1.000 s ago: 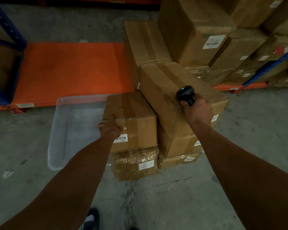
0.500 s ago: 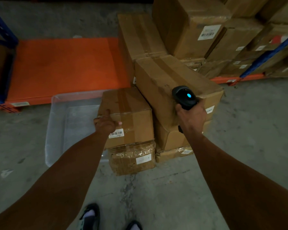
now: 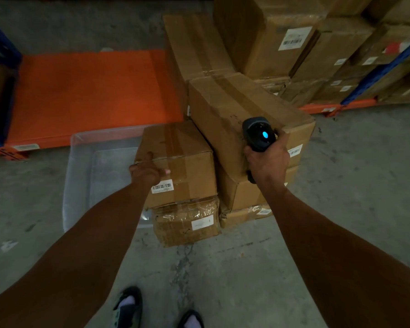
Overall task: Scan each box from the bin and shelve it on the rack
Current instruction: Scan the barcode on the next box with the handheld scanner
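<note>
A small cardboard box (image 3: 185, 152) with a barcode label on its near face sits on top of a plastic-wrapped box (image 3: 187, 223) on the floor. My left hand (image 3: 147, 171) grips the small box at its near left corner, thumb on the front face. My right hand (image 3: 268, 162) holds a black barcode scanner (image 3: 258, 133) with a lit blue light, over a larger box (image 3: 237, 110) to the right. A clear plastic bin (image 3: 90, 166) stands on the floor at the left, behind the small box. The orange rack shelf (image 3: 88, 91) lies beyond it.
More stacked cartons (image 3: 282, 43) fill the rack at the upper right, behind a blue upright (image 3: 384, 65). Another blue rack post (image 3: 0, 43) stands at the far left. Bare concrete floor (image 3: 223, 268) lies near my feet (image 3: 128, 306).
The scanner has tilted back toward me, its blue light now facing up. My left hand has kept its hold on the small box's corner. The view has shifted slightly back.
</note>
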A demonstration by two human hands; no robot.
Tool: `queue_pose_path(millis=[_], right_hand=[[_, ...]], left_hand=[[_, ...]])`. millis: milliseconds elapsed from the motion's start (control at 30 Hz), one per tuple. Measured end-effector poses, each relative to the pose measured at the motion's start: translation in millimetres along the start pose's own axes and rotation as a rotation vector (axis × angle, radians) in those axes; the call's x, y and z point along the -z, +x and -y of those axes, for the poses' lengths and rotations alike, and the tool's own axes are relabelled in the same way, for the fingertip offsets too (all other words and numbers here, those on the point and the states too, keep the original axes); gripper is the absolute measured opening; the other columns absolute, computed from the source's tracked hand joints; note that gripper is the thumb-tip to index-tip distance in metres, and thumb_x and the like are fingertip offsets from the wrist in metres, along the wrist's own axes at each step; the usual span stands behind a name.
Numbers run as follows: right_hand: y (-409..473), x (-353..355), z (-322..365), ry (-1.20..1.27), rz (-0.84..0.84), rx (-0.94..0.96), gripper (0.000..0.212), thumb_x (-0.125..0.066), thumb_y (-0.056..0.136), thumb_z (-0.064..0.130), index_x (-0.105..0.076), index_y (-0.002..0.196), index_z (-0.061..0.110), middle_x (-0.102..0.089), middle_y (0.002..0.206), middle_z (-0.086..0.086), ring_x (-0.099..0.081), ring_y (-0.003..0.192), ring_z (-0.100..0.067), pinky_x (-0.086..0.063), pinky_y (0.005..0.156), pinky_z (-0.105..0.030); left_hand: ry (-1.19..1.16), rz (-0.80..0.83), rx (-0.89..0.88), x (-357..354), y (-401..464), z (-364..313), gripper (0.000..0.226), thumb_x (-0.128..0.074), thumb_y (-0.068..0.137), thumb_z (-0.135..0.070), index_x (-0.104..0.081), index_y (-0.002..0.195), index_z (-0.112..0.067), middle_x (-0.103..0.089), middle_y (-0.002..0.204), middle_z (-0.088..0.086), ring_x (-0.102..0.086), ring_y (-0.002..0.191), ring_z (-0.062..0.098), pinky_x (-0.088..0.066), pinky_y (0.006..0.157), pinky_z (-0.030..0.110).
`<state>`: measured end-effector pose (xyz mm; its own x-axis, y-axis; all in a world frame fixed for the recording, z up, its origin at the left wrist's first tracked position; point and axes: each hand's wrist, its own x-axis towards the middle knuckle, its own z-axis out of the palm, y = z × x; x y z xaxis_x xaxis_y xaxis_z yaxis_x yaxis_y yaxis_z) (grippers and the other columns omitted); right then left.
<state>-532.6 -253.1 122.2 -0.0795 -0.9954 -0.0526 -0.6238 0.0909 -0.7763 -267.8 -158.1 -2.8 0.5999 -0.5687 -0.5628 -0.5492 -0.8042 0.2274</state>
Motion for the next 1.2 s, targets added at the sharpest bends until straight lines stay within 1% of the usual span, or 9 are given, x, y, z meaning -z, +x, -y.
queue_pose_path(millis=[200, 367, 433, 533, 700, 867, 1067, 1133, 1200], right_hand=[[0, 4, 0, -0.021, 0.023, 0.010, 0.092, -0.086, 0.078, 0.025, -0.035, 0.154, 0.015, -0.055, 0.144, -0.012, -0.054, 0.133, -0.030, -0.049, 0.108, -0.042], [-5, 11, 8, -0.118, -0.016, 0.076, 0.100, -0.087, 0.075, 0.037, -0.032, 0.156, 0.017, -0.048, 0.149, -0.009, -0.048, 0.139, -0.030, -0.044, 0.113, -0.049], [-8, 12, 14, -0.198, -0.065, 0.161, 0.101, -0.086, 0.074, 0.045, -0.035, 0.156, 0.016, -0.046, 0.150, -0.011, -0.043, 0.141, -0.030, -0.036, 0.118, -0.049], [-11, 6, 28, -0.301, -0.099, 0.366, 0.094, -0.083, 0.073, 0.053, -0.045, 0.149, 0.014, -0.050, 0.145, -0.015, -0.043, 0.139, -0.034, -0.030, 0.120, -0.052], [-31, -41, 38, -0.304, 0.000, 0.613, 0.078, -0.079, 0.079, 0.053, -0.056, 0.140, 0.011, -0.054, 0.138, -0.018, -0.048, 0.132, -0.037, -0.035, 0.114, -0.054], [-47, -95, 10, -0.228, 0.268, 0.388, 0.070, -0.072, 0.088, 0.058, -0.048, 0.141, 0.019, -0.047, 0.139, -0.013, -0.053, 0.123, -0.033, -0.045, 0.093, -0.040], [-33, -141, -28, -0.111, 0.491, -0.014, 0.103, -0.062, 0.080, 0.084, -0.012, 0.161, 0.043, -0.021, 0.167, -0.010, -0.031, 0.149, -0.041, -0.034, 0.115, -0.058], [-26, -154, -32, -0.020, 0.505, -0.102, 0.105, -0.068, 0.074, 0.084, -0.016, 0.159, 0.050, -0.025, 0.167, -0.012, -0.032, 0.149, -0.041, -0.036, 0.116, -0.056], [-17, -161, -36, 0.073, 0.467, -0.121, 0.091, -0.076, 0.068, 0.080, -0.037, 0.146, 0.054, -0.039, 0.158, -0.010, -0.041, 0.142, -0.035, -0.043, 0.105, -0.042]], left_hand=[[-0.029, -0.054, -0.023, -2, 1, 2, 0.095, -0.065, 0.084, -0.064, -0.020, 0.155, -0.021, -0.043, 0.151, 0.015, -0.039, 0.140, 0.034, -0.030, 0.107, 0.038], [-0.069, -0.038, 0.005, -7, 2, 3, 0.086, -0.072, 0.087, -0.048, -0.028, 0.154, -0.016, -0.039, 0.153, 0.019, -0.038, 0.140, 0.038, -0.033, 0.109, 0.039], [-0.041, -0.065, -0.013, -2, -3, 2, 0.090, -0.064, 0.087, -0.060, -0.021, 0.155, -0.021, -0.042, 0.152, 0.014, -0.040, 0.139, 0.035, -0.032, 0.106, 0.038], [-0.028, -0.051, -0.052, 3, -8, 3, 0.086, -0.062, 0.088, -0.061, -0.021, 0.154, -0.024, -0.038, 0.155, 0.012, -0.039, 0.140, 0.035, -0.031, 0.107, 0.039], [-0.202, -0.010, -0.032, 0, -8, 8, 0.093, -0.074, 0.081, -0.055, -0.023, 0.154, -0.029, -0.031, 0.151, 0.021, -0.040, 0.132, 0.039, -0.039, 0.098, 0.039], [-0.351, 0.005, -0.022, -2, -2, 18, 0.093, -0.081, 0.076, -0.049, -0.028, 0.151, -0.037, -0.028, 0.141, 0.023, -0.048, 0.119, 0.045, -0.047, 0.088, 0.040], [-0.394, -0.074, -0.109, -10, 0, 35, 0.090, -0.077, 0.075, -0.059, -0.031, 0.149, -0.037, -0.031, 0.137, 0.021, -0.053, 0.115, 0.049, -0.049, 0.099, 0.052], [-0.472, -0.128, -0.165, -17, -1, 42, 0.089, -0.071, 0.076, -0.067, -0.028, 0.148, -0.041, -0.035, 0.135, 0.018, -0.054, 0.114, 0.046, -0.049, 0.099, 0.051], [-0.655, -0.183, -0.182, -22, 0, 46, 0.093, -0.065, 0.074, -0.076, -0.017, 0.149, -0.049, -0.040, 0.138, 0.014, -0.052, 0.120, 0.040, -0.048, 0.101, 0.050]])
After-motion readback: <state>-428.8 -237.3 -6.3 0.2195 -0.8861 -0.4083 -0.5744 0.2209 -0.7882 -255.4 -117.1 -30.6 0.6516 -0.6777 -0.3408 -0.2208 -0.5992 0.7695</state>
